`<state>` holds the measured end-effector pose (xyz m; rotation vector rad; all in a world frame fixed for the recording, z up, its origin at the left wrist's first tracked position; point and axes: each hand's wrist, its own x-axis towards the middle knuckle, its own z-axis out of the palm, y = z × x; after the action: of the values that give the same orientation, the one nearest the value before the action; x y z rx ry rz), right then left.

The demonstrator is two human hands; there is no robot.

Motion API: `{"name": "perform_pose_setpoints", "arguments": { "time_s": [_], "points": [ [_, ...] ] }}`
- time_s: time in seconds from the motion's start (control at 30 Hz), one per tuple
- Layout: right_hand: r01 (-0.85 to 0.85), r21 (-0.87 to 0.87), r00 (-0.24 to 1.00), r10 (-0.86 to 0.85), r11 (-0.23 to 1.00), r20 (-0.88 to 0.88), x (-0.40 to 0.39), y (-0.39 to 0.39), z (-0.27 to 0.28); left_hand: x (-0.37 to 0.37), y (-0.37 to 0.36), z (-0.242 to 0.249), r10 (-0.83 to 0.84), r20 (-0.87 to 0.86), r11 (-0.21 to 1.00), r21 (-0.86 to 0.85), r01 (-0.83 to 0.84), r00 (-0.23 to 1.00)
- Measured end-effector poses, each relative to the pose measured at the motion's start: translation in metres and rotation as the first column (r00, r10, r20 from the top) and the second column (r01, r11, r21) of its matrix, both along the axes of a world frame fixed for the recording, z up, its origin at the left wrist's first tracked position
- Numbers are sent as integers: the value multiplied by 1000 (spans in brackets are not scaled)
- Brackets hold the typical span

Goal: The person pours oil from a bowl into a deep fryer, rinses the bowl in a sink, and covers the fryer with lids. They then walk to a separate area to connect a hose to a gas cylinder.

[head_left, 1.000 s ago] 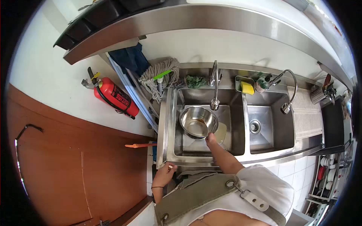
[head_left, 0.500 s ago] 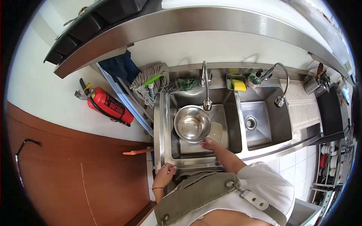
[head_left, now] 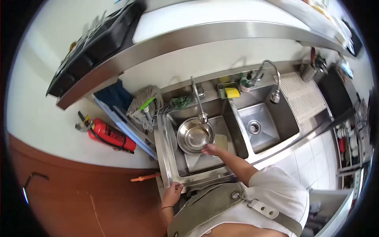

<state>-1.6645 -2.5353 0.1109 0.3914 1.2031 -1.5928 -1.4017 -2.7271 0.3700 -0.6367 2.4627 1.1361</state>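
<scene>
Where the bowl (head_left: 195,136) is: in the left basin (head_left: 235,136) of the sink (head_left: 162,152), mouth up, its steel walls shining.
Right hand (head_left: 211,149): yours reaches over the front edge, the grip narrow and closed on the bowl's near right rim.
Left hand (head_left: 173,191): yours is at the sink's front left corner, fingers curled; from this angle, you cannot tell whether they hold anything.
Left tap (head_left: 197,96): its head overlaps the bowl's far rim in your view.
Pale patch (head_left: 222,141): flat, right of the bowl and near your right hand.
Right basin (head_left: 262,118): beside the left one, its round drain (head_left: 254,126) visible, the curved right tap (head_left: 278,75) leaning over its far side.
Sponge (head_left: 232,93): yellow, in a small tray (head_left: 221,94) behind the basins, a bottle (head_left: 245,85) just beside it.
Green mesh (head_left: 180,102): bunched behind the left basin.
Mop (head_left: 157,98): strings gathered by the back left corner.
Extinguisher (head_left: 112,135): red, against the wall to your left.
Drainboard (head_left: 302,98): ribbed, right of the right basin, a utensil holder (head_left: 309,74) at its far end.
</scene>
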Motion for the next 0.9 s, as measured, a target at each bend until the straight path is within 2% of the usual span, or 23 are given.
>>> {"name": "perform_pose_setpoints", "arguments": {
  "time_s": [0.07, 0.13, 0.23, 0.3, 0.33, 0.4, 0.47, 0.5, 0.57, 0.63, 0.67, 0.77, 0.83, 0.9],
  "points": [
    [46, -39, 998, -48, 998, -47, 10, 18, 35, -3, -1, -10, -59, -71, 998, 19, 60, 996],
    [105, -76, 988, -113, 992, -103, 17, 41, 55, -10, 3, -6, -124, -66, 990, 52, 128, 990],
    [331, -145, 938, -342, 932, -58, 42, 89, 87, -28, 6, -21, -219, 7, 959, 187, 214, 976],
    [488, -105, 871, -492, 866, -7, 58, 124, 121, -46, 16, -23, -302, 0, 908, 306, 287, 953],
    [535, -105, 842, -540, 838, -17, 63, 139, 128, -58, 16, -27, -354, -9, 888, 309, 340, 935],
    [660, -35, 751, -661, 751, -17, 74, 175, 141, -79, 34, -35, -497, 25, 862, 129, 490, 867],
    [696, -106, 704, -704, 710, -96, 90, 209, 158, -110, 55, -18, -597, -4, 798, 101, 595, 802],
    [702, -136, 683, -715, 699, -152, 100, 224, 167, -126, 65, -9, -661, -10, 749, 50, 660, 751],
    [657, 85, 723, -594, 749, -353, 116, 250, 181, -157, 91, -1, -678, -70, 730, 63, 681, 732],
    [629, 160, 746, -533, 761, -400, 139, 285, 172, -184, 128, 18, -757, 12, 645, -147, 750, 654],
    [630, 179, 747, -526, 756, -406, 152, 304, 166, -195, 151, 31, -762, 21, 635, -173, 753, 648],
    [661, 277, 734, -526, 697, -429, 193, 360, 152, -214, 230, 44, -761, -97, 648, -166, 743, 642],
    [643, 373, 751, -454, 669, -480, 221, 400, 139, -219, 292, 41, -779, -105, 627, -119, 770, 618],
    [590, 467, 778, -312, 658, -545, 244, 445, 123, -211, 364, 31, -850, -51, 526, -48, 849, 524]
  ]
}}
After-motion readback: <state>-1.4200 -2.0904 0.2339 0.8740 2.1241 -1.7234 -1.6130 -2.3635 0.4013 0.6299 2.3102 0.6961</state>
